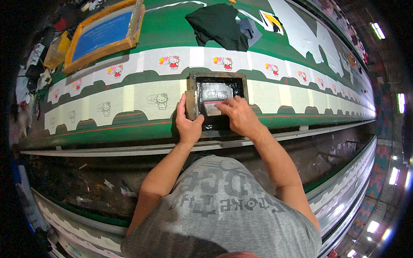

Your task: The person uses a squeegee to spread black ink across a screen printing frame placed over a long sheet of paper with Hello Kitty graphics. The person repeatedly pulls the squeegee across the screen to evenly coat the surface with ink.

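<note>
A small screen-printing frame with a dark, ink-smeared border lies on pale fabric pieces on the long green table. My left hand grips the frame's left side, fingers along its outer edge and thumb toward the inside. In my right hand is a small squeegee with a reddish upper edge, pinched from above and standing on the mesh. Above the squeegee, a cat-and-balloons outline shows through the mesh window. Black ink glistens at the near end of the frame.
Fabric pieces with black outlines run along the near row; coloured prints fill the row behind. A blue screen in a wooden frame rests far left. Black cloth lies behind. A metal rail edges the table.
</note>
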{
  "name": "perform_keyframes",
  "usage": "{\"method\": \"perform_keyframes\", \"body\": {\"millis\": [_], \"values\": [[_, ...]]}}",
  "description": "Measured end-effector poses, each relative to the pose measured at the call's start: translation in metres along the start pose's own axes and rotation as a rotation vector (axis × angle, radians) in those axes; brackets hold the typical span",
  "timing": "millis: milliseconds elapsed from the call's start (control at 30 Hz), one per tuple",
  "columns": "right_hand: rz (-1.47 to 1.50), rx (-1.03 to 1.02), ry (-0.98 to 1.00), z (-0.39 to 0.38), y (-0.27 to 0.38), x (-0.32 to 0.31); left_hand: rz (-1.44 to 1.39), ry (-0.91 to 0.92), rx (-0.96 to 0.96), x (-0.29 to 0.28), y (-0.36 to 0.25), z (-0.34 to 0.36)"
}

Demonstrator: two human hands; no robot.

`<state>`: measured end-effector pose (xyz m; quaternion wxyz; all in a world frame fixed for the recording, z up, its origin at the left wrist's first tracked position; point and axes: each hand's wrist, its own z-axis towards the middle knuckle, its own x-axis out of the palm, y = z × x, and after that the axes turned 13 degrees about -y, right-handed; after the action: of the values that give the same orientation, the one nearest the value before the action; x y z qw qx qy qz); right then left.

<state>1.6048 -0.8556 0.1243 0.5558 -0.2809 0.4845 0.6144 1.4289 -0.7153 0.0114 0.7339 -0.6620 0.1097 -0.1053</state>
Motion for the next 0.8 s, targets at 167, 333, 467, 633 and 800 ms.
{"method": "perform_keyframes", "body": {"millis": [167, 333, 467, 633, 800], "values": [[0.022, 0.058, 0.07, -0.04, 0.041, -0.014, -0.024, -0.002, -0.063, 0.0, -0.016, -0.001], [0.089, 0.132, 0.059, -0.062, 0.044, -0.023, 0.01, -0.004, 0.014, 0.005, -0.014, 0.002], [0.228, 0.162, -0.101, -0.081, 0.027, -0.024, -0.002, -0.013, 0.077, 0.009, -0.022, -0.006], [0.281, 0.194, -0.28, -0.123, -0.009, -0.037, -0.089, -0.024, 0.145, 0.054, -0.03, -0.038], [0.258, 0.236, -0.324, -0.174, -0.068, -0.07, -0.138, -0.004, 0.054, 0.135, -0.033, -0.078]]}}
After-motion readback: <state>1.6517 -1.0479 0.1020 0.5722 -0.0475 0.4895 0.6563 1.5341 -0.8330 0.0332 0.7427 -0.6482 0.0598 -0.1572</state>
